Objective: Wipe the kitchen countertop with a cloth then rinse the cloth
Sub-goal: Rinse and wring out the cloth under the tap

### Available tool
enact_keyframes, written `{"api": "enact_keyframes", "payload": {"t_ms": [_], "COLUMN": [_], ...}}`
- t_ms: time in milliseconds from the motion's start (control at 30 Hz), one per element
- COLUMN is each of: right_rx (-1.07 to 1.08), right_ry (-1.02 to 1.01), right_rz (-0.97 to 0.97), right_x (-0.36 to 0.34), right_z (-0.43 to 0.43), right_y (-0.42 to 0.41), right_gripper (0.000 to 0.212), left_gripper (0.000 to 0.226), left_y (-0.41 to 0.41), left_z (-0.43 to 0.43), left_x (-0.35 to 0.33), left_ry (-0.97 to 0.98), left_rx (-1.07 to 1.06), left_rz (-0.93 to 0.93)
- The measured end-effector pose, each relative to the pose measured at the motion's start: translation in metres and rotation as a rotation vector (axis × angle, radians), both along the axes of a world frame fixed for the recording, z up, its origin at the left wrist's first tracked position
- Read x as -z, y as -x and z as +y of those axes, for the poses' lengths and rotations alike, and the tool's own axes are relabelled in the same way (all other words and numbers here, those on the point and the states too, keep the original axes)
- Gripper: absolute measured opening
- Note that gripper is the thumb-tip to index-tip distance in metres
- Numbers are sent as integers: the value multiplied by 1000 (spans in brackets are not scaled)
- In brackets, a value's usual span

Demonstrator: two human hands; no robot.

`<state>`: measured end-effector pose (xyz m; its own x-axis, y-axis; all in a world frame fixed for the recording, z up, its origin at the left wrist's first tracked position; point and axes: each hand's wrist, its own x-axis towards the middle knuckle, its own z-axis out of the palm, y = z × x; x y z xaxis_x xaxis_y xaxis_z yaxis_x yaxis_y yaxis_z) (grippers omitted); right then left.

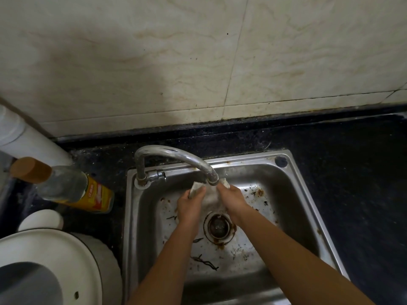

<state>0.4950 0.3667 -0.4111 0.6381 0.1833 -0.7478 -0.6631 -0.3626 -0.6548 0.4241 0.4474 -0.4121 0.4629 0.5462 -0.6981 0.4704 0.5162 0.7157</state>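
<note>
Steel all round me: I stand over the sink point(308, 208), with the cloth point(210, 198) held right under the tap point(176, 156) mouth so any water lands on it first. My left hand point(190, 206) is clamped on the cloth's left end and my right hand point(233, 200) on its right end, the two close together with the pale fabric stretched and bunched between them. I hold it by both ends so I can rub the middle against itself. Whether water is actually running I cannot tell; the spout hides the spot where a stream would show.

I keep the cloth above the drain point(219, 227), low inside the basin, so what comes off it goes straight down and not back onto the dark worktop point(356, 172). Brown bits and thin strands lie scattered on the sink floor around the drain. I judge the wiping is done and I am in the rinse step.

A bottle point(74, 188) with a yellow label and a white lidded pot point(55, 260) stand on the worktop to my left, well apart from my hands and clear of splashes from the basin.
</note>
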Motion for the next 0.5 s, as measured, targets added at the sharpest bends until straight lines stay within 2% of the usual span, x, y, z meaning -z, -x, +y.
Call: {"api": "enact_keyframes", "payload": {"t_ms": [67,200,333,367,500], "right_rx": [16,39,68,70,55], "right_ry": [-29,-58,-112,-144,-284], "right_rz": [-17,-27,7,8,-1], "right_x": [2,8,9,8,0], "right_z": [0,-3,-6,-8,-21], "right_y": [1,4,5,5,3], "right_gripper": [29,31,26,22,16], "left_gripper": [19,28,62,64,57], "left_y": [-4,-10,-12,-12,-12], "left_z": [-1,-2,-5,-6,-5], "left_x": [-1,-2,-1,-1,-4], "left_ry": [6,19,11,31,58], "left_rx": [-23,-53,-71,-81,-78], "left_rz": [67,87,103,108,134]}}
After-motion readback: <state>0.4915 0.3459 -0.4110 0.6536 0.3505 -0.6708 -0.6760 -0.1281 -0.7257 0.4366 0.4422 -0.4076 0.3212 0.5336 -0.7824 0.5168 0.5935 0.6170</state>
